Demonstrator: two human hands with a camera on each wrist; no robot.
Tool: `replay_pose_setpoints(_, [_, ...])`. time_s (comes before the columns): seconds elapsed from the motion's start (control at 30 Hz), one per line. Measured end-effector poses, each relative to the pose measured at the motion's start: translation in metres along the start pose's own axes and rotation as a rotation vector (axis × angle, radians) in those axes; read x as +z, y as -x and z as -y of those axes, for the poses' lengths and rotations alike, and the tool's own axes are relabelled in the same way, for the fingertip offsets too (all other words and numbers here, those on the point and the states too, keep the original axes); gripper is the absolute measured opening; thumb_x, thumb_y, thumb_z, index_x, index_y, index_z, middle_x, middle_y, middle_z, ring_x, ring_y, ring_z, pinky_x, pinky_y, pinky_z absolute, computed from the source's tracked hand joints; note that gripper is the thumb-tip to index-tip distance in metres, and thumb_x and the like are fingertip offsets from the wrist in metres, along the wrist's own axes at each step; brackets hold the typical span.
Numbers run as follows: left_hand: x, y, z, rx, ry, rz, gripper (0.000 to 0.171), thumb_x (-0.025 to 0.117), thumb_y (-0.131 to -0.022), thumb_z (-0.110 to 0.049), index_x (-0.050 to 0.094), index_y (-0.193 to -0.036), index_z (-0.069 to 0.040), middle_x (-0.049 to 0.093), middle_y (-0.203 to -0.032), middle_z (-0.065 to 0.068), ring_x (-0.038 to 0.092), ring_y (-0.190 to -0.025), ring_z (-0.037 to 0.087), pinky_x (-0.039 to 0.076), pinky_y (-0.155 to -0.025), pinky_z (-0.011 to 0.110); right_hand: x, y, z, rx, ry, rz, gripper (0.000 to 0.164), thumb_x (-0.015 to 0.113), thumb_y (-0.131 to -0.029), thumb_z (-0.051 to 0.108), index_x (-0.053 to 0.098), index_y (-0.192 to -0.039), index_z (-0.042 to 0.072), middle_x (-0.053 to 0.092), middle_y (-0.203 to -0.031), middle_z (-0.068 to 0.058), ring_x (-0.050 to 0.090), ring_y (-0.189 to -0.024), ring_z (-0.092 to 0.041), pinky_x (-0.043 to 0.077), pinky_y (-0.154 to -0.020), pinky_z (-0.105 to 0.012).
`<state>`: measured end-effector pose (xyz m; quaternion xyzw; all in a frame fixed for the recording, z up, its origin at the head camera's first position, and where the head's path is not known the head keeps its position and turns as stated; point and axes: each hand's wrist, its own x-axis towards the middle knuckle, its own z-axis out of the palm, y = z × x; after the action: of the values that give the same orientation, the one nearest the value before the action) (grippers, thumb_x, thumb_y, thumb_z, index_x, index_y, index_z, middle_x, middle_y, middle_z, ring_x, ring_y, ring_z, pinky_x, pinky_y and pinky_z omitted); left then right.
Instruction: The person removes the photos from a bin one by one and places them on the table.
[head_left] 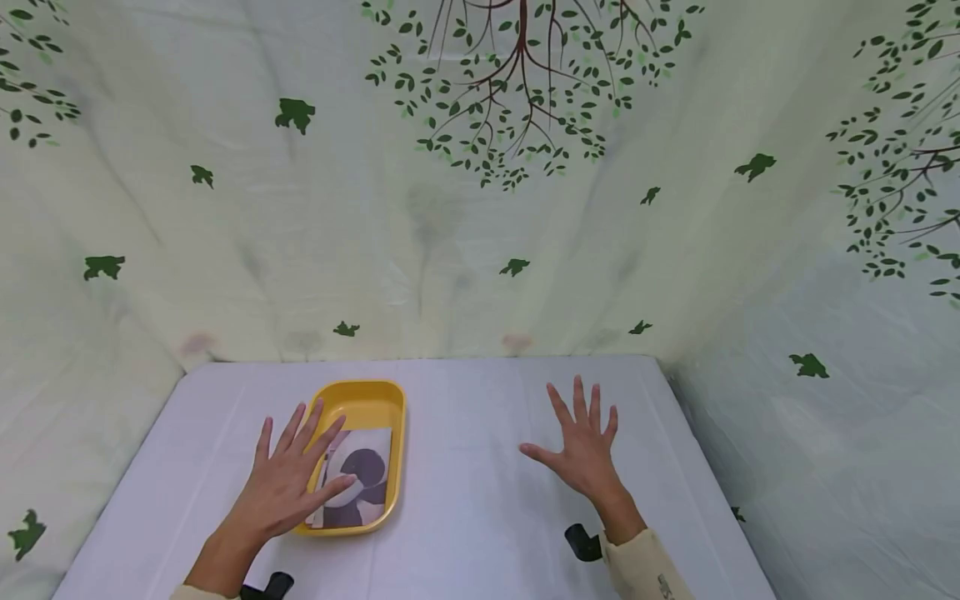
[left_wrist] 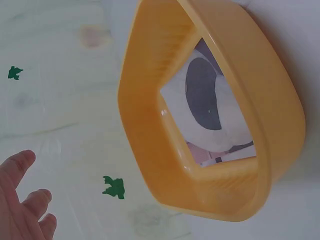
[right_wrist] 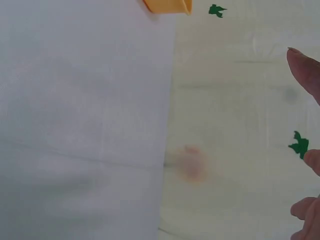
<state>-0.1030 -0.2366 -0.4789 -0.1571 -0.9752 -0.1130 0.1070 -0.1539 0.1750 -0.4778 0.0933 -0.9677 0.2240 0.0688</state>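
Observation:
A yellow plastic tray (head_left: pixel 397 467) stands on the left half of the table, and the left wrist view shows its tall side wall (left_wrist: pixel 280 110). Inside it lies a flat folded item with a white, grey and mauve pattern (head_left: pixel 365 467); whether it is cloth or paper I cannot tell. My left hand (head_left: pixel 285 487) hovers over the tray's left side with fingers spread, holding nothing, and hides part of the tray. To the right, my right hand (head_left: pixel 585 454) is held over bare tablecloth, fingers spread and nothing in it.
A white cloth covers the table (head_left: pixel 465 500). Behind it and at the sides hangs a pale curtain (head_left: pixel 450 250) printed with leafy branches and green birds. Dark camera mounts (head_left: pixel 583 543) sit at both wrists.

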Motion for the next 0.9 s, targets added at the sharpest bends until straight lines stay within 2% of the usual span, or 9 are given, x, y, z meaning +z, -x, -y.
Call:
replay_pose_setpoints(0.1, [0.000,0.000,0.000,-0.004,-0.002,0.004,0.084,0.053,-0.086,-0.063,0.026,-0.154,-0.022,0.020,-0.158,0.018,0.006,-0.147,0.033,-0.017,-0.112,0.052,0.001,-0.001,0.002,-0.002,-0.008,-0.001,0.100,0.070,-0.075,0.061,0.027,-0.154,0.018,0.004,-0.161,-0.019,-0.007,-0.144,-0.044,-0.007,-0.106,-0.068])
replay_pose_setpoints(0.27, [0.000,0.001,0.001,0.000,0.010,0.007,0.082,0.054,-0.086,-0.062,0.030,-0.152,-0.020,0.020,-0.158,0.017,0.003,-0.148,0.031,-0.015,-0.113,0.054,0.002,-0.002,0.006,0.000,-0.017,-0.002,0.102,0.070,-0.075,0.061,0.026,-0.154,0.014,0.005,-0.161,-0.018,-0.006,-0.145,-0.043,-0.005,-0.106,-0.068])
replay_pose_setpoints(0.47, [0.001,0.003,0.004,0.005,0.032,0.004,0.080,0.056,-0.087,-0.059,0.032,-0.151,-0.020,0.018,-0.159,0.015,0.010,-0.146,0.035,-0.015,-0.113,0.052,0.004,-0.005,0.011,-0.015,-0.048,-0.001,0.103,0.070,-0.075,0.060,0.025,-0.153,0.011,0.008,-0.160,-0.018,-0.004,-0.146,-0.041,-0.003,-0.107,-0.067])
replay_pose_setpoints(0.9, [0.004,0.006,0.008,0.003,0.033,0.006,0.089,0.063,-0.080,-0.062,0.029,-0.152,-0.021,0.019,-0.158,0.016,0.008,-0.146,0.035,-0.015,-0.113,0.053,0.018,-0.011,0.021,-0.103,-0.158,0.009,0.099,0.076,-0.076,0.050,0.028,-0.152,0.009,0.015,-0.159,-0.017,0.008,-0.145,-0.040,0.010,-0.107,-0.064])
